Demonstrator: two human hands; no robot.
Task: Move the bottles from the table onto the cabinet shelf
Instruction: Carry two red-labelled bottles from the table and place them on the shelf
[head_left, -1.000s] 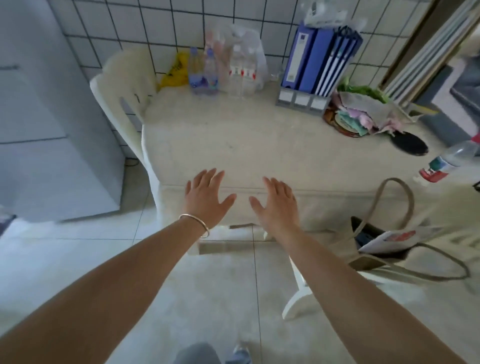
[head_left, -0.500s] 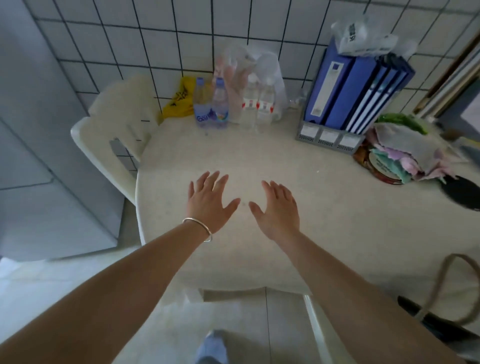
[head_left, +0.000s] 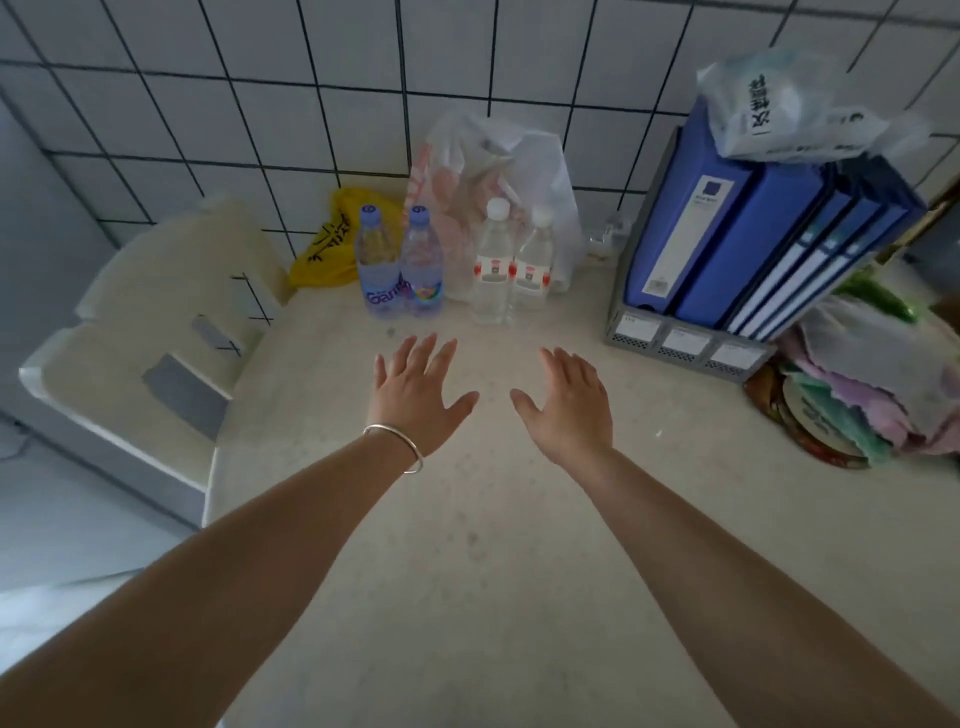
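Against the tiled wall in the upper middle of the frame stand my four targets: two blue-capped bottles touching each other, and just right of them two clear white-capped bottles, also touching, all upright on the tabletop. My left hand and right hand are stretched out side by side above the bare middle of the tabletop, fingers straight and spread wide, holding nothing, each short of the bottles. I judge this to be the reach for the first pick, nothing lifted yet; the cabinet shelf is not in view. The next move calls for carrying each hand forward and curling the fingers round a bottle body, left to the blue-capped pair, right to the clear pair. Room in front of the bottles is open, but behind them a white plastic bag presses close and a yellow bag sits at their left, so I would come in from the front. Right of centre, a grey file rack with blue binders crowds the right hand's side. At the left, the tabletop edge drops off beside a pale plastic chair, leaving little margin for a swing that way.
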